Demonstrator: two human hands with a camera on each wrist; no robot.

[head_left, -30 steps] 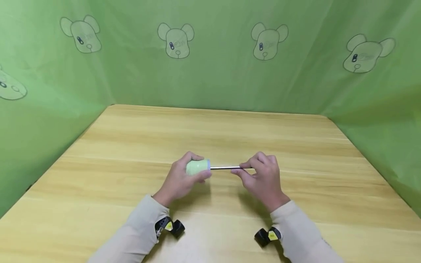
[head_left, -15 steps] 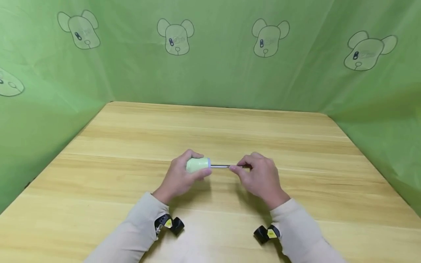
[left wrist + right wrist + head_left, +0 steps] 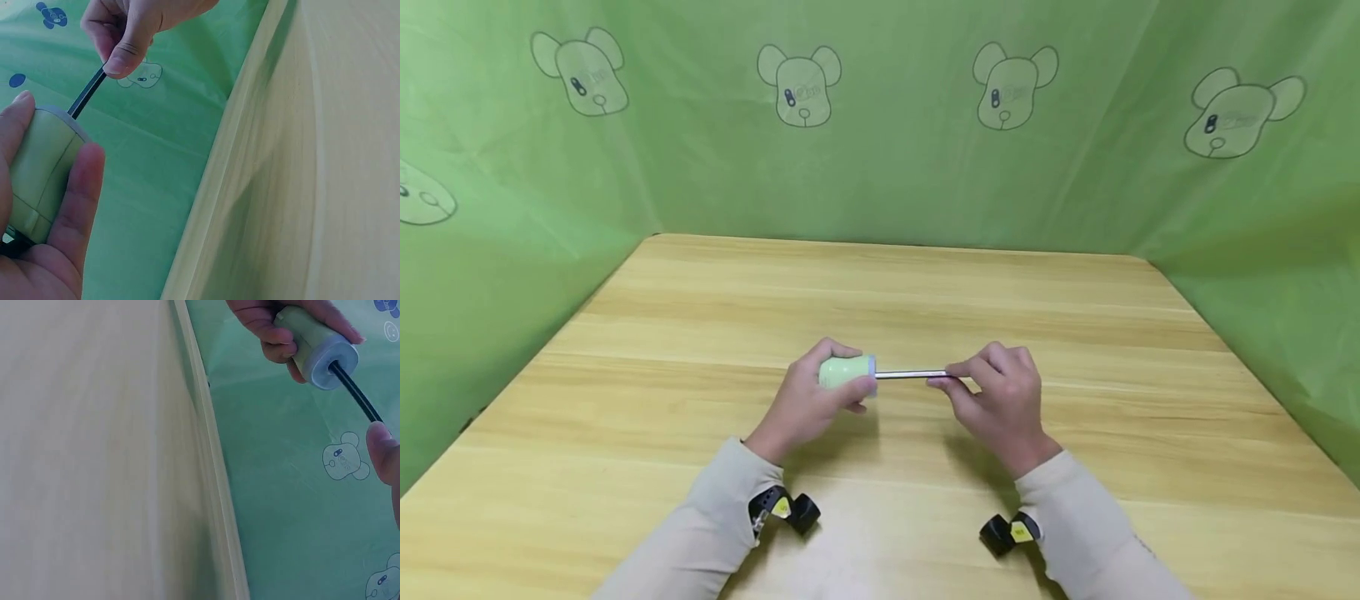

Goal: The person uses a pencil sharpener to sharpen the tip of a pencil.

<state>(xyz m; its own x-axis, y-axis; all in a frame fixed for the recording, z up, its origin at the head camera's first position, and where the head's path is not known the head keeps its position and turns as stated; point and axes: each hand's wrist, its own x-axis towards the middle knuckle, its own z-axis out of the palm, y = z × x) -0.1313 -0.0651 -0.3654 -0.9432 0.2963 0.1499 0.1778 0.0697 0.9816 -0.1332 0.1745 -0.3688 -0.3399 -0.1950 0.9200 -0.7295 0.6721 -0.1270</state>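
Observation:
My left hand (image 3: 805, 400) grips a pale green cylinder with a bluish end ring, which looks like a pencil sharpener (image 3: 842, 372). A dark, light-striped pencil (image 3: 912, 374) enters the hole in that ring, plain in the right wrist view on the sharpener (image 3: 309, 340). Its tip is hidden inside. Thumb and fingertips of my right hand (image 3: 1006, 404) pinch the pencil away from the ring, covering its outer end. Both things are held above the table, roughly level. In the left wrist view, the left fingers wrap the sharpener (image 3: 44, 159) from both sides.
A wood-grain table (image 3: 880, 292) lies under both hands. Green cloth (image 3: 895, 183) printed with bear heads hangs around its back and sides. Each sleeved wrist wears a small black camera, the left camera (image 3: 805, 514) and the right camera (image 3: 997, 535).
Half a second ago the right fingertips were nearer the ring with the wrist turned; now they pinch farther right and more pencil shows. The left hand and sharpener have shifted slightly left.

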